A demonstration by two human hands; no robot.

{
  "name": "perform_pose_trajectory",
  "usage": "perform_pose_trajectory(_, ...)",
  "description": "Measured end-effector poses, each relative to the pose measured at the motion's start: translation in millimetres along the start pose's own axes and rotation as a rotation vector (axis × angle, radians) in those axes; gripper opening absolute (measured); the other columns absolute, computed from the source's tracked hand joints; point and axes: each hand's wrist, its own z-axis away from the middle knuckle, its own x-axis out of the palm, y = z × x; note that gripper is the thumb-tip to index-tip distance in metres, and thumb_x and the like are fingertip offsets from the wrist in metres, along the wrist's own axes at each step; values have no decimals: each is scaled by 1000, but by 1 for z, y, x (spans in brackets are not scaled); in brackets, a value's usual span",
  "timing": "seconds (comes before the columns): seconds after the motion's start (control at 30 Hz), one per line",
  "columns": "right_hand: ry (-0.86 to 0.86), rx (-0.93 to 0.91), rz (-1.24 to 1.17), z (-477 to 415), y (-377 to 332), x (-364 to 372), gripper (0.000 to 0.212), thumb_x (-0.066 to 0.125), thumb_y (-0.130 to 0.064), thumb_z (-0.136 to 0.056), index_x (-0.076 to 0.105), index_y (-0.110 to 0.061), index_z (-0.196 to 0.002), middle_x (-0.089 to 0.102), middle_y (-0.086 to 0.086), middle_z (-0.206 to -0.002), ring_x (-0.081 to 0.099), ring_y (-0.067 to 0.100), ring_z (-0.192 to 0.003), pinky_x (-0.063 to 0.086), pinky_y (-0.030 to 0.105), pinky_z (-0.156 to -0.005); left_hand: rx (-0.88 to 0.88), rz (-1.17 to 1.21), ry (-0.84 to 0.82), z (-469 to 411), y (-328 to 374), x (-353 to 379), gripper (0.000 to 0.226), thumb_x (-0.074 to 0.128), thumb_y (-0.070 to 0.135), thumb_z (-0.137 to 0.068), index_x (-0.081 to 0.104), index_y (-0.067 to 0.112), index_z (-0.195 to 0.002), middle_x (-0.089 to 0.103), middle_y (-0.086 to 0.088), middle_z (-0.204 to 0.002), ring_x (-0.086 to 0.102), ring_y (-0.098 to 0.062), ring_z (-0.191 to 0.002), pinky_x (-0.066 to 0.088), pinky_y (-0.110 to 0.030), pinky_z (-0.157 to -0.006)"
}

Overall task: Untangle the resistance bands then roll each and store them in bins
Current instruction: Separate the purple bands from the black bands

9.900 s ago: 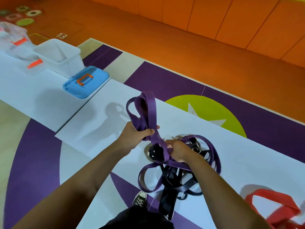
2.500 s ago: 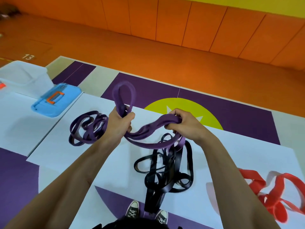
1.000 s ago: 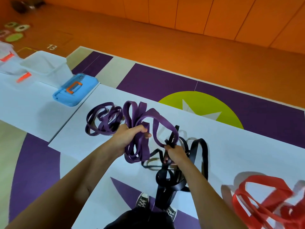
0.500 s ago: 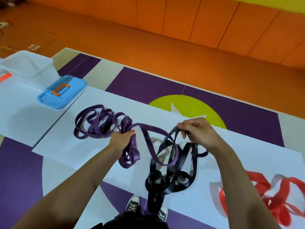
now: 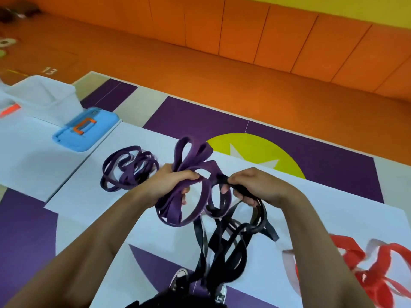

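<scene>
My left hand grips a bunched wide purple band, its loops sticking up above the fist and hanging below it. My right hand grips the black bands, which dangle in a tangle over the table's front edge. One purple loop still runs into the black bundle between my two hands. A thinner dark purple band lies loose on the white table to the left. Red bands lie at the right edge.
A clear plastic bin stands at the far left, with a blue lid with an orange handle lying beside it. Another bin with an orange clip shows at the left edge. The floor behind is orange; my shoes show below.
My right hand has come in toward my left, drawing the black bands close to the purple bunch. The purple loops now stand higher above my left fist.
</scene>
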Motion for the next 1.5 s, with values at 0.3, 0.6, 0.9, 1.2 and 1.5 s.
perform_pose_trajectory(0.3,117,26,0,-33,11,29,32,49,-15,-103,62,4,-81,60,12,-67,34,15,-38,30,25,-46,80,-142,208,8,33,0,30,76,37,-87,72,11,-72,58,-7,-58,55,-21,-52,47,-38,-66)
perform_pose_trajectory(0.6,591,-1,-408,-83,23,55,19,43,-9,-105,61,-10,-97,50,4,-59,45,9,-38,38,22,-44,114,-181,90,15,62,14,34,75,28,-89,70,-6,-91,52,-14,-62,49,-25,-51,49,-31,-53)
perform_pose_trajectory(0.9,822,-3,-1024,-80,28,-28,16,42,-1,-102,58,-5,-99,52,5,-80,53,7,-54,43,16,-46,59,-436,225,2,52,3,16,75,19,-83,69,4,-81,64,-10,-61,63,-24,-51,52,-30,-53)
perform_pose_trajectory(1.2,652,374,-579,-142,111,-46,35,54,-29,-100,51,3,-114,66,17,-97,66,34,-96,55,50,-91,-154,-542,32,-7,17,12,18,77,23,-78,64,10,-78,61,-5,-59,61,-23,-50,52,-30,-56)
perform_pose_trajectory(1.5,311,305,202,-115,103,-33,39,52,-33,-101,61,-1,-122,66,17,-122,65,33,-106,53,39,-89,-199,-305,-19,-18,4,31,24,74,24,-84,61,10,-70,55,-11,-63,56,-27,-55,51,-35,-65)
